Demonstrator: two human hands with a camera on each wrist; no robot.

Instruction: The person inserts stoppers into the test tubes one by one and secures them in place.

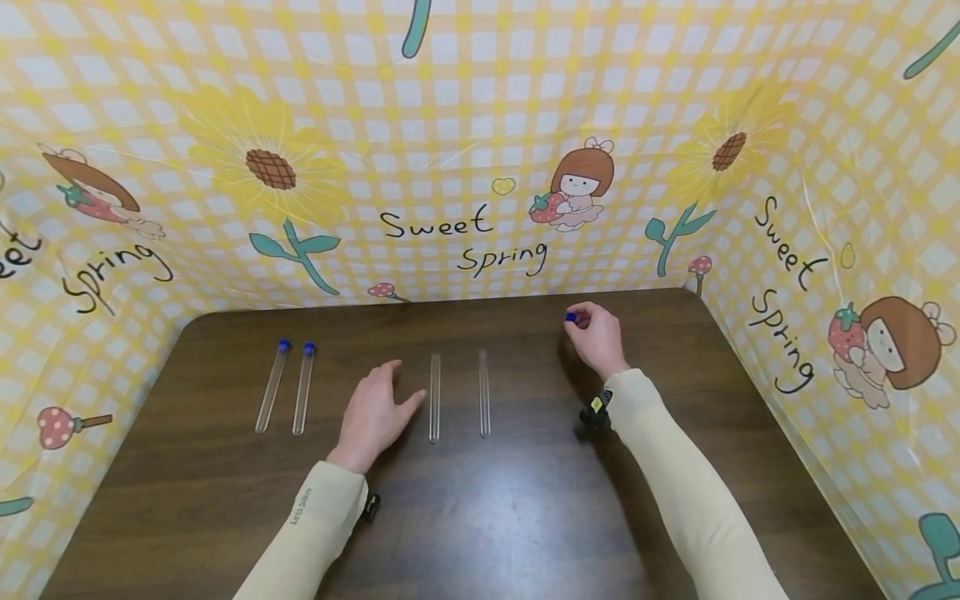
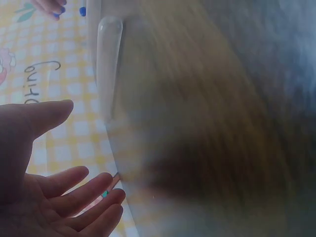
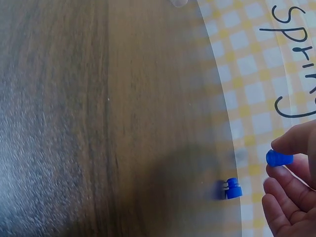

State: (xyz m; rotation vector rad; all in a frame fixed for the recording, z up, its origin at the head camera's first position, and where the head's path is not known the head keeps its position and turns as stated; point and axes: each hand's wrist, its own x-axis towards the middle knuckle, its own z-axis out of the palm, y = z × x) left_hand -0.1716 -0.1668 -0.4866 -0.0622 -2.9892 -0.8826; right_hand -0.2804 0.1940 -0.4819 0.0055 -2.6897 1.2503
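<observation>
My right hand (image 1: 598, 337) pinches a blue cap (image 3: 279, 158) between thumb and fingers above the table's far edge, toward the right. A second blue cap (image 3: 232, 188) stands on the table just below it in the right wrist view. My left hand (image 1: 375, 415) hovers with loosely spread fingers beside an uncapped clear test tube (image 1: 435, 398), holding nothing. Another uncapped test tube (image 1: 483, 394) lies to the right of that one. Left of my left hand lie two test tubes (image 1: 272, 392) (image 1: 303, 392) with blue caps on their far ends.
The dark wooden table (image 1: 517, 517) carries everything. A yellow checked cloth (image 1: 465, 108) with printed figures rises behind it and along both sides. Dark wrist cameras (image 1: 596, 408) sit at both sleeve cuffs.
</observation>
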